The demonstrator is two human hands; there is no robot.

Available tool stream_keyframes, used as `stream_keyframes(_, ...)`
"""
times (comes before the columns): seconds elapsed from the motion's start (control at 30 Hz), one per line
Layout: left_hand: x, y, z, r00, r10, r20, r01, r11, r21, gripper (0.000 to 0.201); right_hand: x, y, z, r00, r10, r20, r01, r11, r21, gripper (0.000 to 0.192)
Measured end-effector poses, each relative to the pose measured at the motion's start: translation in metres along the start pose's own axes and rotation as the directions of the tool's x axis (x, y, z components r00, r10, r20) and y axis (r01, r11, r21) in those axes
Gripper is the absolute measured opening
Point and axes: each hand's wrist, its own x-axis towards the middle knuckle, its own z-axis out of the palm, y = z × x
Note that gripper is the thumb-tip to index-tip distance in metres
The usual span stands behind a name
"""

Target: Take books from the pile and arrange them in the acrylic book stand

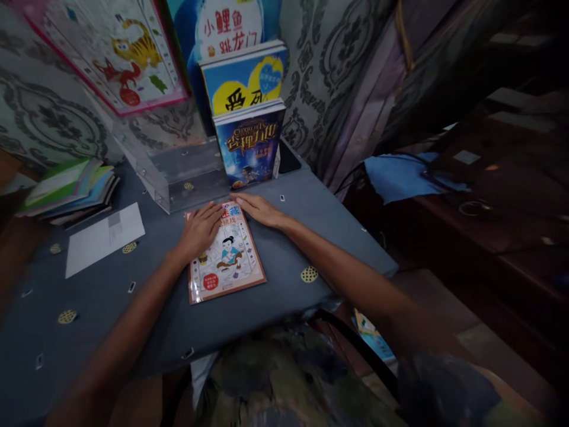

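A thin picture book (233,270) with an orange-brown border lies flat on the table in the head view. On its cover a seated figure in blue is drawn. My left hand (202,230) rests flat over the book's upper left part, fingers stretched out, hiding some of the title. At the top right corner of the same book is my right hand (260,210), its fingers extended and close to the edge. Just beyond my fingertips stands a dark blue book (252,145) in front of a blue and yellow book (244,77).
A clear acrylic stand (155,184) is at the back, left of the upright books. Further left are a stack of booklets (66,193) and a white sheet (105,237). A dark flat object (290,159) sits behind on the right, near the edge of the patterned tablecloth (338,237).
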Motion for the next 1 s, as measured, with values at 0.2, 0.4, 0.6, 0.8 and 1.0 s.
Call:
stream_keyframes(0.2,-0.005,0.027,0.001,0.979,0.175,0.1,-0.168,0.983,-0.081,0.045,0.001,0.003,0.002,1.0,-0.019,-0.002,0.019,0.999,-0.033,0.055)
stream_keyframes(0.4,-0.03,0.048,-0.002,0.939,0.307,0.155,-0.283,0.946,-0.155,0.043,0.0,0.005,0.003,0.999,-0.05,0.004,0.051,0.997,-0.055,0.052)
stream_keyframes(0.6,-0.057,0.069,-0.01,0.882,0.449,0.145,-0.416,0.885,-0.208,0.042,-0.002,0.002,0.005,0.998,-0.07,0.007,0.071,0.993,-0.099,0.049)
stream_keyframes(0.8,-0.073,0.082,-0.014,0.857,0.489,0.162,-0.45,0.863,-0.23,0.044,-0.003,0.0,0.007,0.996,-0.087,0.016,0.088,0.989,-0.123,0.048)
stream_keyframes(1.0,-0.076,0.084,-0.009,0.863,0.488,0.131,-0.465,0.869,-0.169,0.043,-0.008,-0.005,0.01,0.996,-0.085,0.02,0.087,0.98,-0.181,0.046)
